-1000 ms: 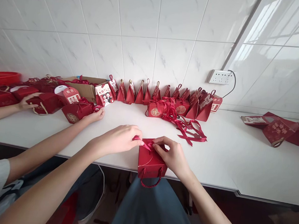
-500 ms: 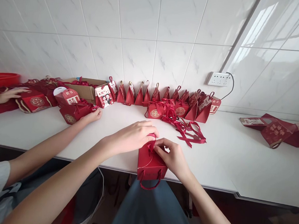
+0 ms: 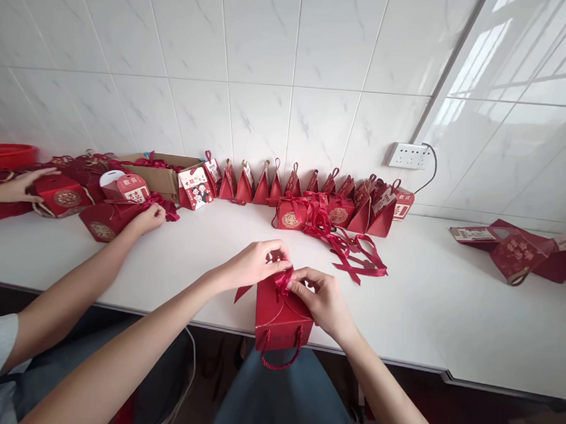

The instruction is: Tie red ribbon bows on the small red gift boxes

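In front of me a red gift box (image 3: 282,316) stands at the table's front edge, its rope handle (image 3: 279,362) hanging over the side toward my lap. A red satin ribbon (image 3: 283,280) is looped in a bow on its top. My left hand (image 3: 259,261) pinches the ribbon from the upper left, thumb against fingers. From the right, my right hand (image 3: 322,300) pinches the bow near its middle, the fingers curled. One ribbon end sticks out to the left of the box. My fingers partly hide the knot.
Loose red ribbons (image 3: 361,254) lie behind the box, beside finished red boxes (image 3: 291,216). A row of pointed red boxes (image 3: 262,187) lines the wall. At left, a co-worker's hands (image 3: 151,218) handle another red box (image 3: 103,223). Flattened red boxes (image 3: 525,254) lie right; a power strip (image 3: 409,156) is on the wall.
My left hand has lifted slightly and drawn back left, and the ribbon bow now shows more fully. The co-worker's hand and box have moved left.
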`<state>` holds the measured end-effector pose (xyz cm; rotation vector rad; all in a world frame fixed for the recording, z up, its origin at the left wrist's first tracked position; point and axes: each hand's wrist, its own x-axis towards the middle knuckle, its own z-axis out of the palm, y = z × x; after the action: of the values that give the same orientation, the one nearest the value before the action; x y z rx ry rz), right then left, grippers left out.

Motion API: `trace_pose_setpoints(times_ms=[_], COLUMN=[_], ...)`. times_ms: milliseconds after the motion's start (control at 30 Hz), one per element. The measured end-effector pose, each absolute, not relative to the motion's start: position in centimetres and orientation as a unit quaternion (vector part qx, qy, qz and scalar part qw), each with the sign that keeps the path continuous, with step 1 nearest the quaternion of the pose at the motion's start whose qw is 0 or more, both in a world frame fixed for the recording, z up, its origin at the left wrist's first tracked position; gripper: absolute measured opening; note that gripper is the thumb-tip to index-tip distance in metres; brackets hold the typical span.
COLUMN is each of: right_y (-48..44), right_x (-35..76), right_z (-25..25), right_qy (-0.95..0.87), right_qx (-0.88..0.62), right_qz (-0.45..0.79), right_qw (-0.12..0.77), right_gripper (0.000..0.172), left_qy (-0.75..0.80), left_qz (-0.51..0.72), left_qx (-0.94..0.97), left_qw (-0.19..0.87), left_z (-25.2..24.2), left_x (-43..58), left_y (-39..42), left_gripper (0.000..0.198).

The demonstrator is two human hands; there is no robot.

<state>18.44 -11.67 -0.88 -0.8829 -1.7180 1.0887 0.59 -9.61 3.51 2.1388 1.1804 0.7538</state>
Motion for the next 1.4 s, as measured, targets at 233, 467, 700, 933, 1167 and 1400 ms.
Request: trace_pose_setpoints(times_ms=[233,467,700,933,1167,1400], right_y=[-12.1,-12.4,-12.6,-12.5,-12.2,-12.8], right_x=[17.8,17.6,17.5,17.5,17.7,18.2], right_z=[-1.1,-1.1,-0.8,-0.8,-1.0,-0.8], right_qy=[-0.694,-0.687,-0.688,-0.697,-0.705,-0.751], right_qx=[-0.374,-0.394,-0.424,-0.431,-0.4,-0.4], right_qz=[0.407,0.392,0.363,0.353,0.338,0.238], right_qw=[0.461,0.468,0.464,0.452,0.479,0.469], right_gripper=[0.022,0.02,0.024,0.025,0.012,0.006], left_qy=[0.449,0.47,0.447,0.455,0.426,0.433], left_qz=[0.3,0.33,0.323,0.371,0.411,0.429], left_qx=[0.811,0.78,0.789,0.749,0.675,0.617], left_qw=[0.225,0.249,0.27,0.308,0.441,0.498], left_z=[2.3,1.1,1.2,0.6,-0.4,-0.5], left_x=[-0.1,0.3,0.1,0.6,0.9,0.9], left_y=[-11.3,-12.2,-13.0,-13.3,-13.0,-13.0], left_gripper=[0.01,0.006,0.015,0.019,0.026,0.025])
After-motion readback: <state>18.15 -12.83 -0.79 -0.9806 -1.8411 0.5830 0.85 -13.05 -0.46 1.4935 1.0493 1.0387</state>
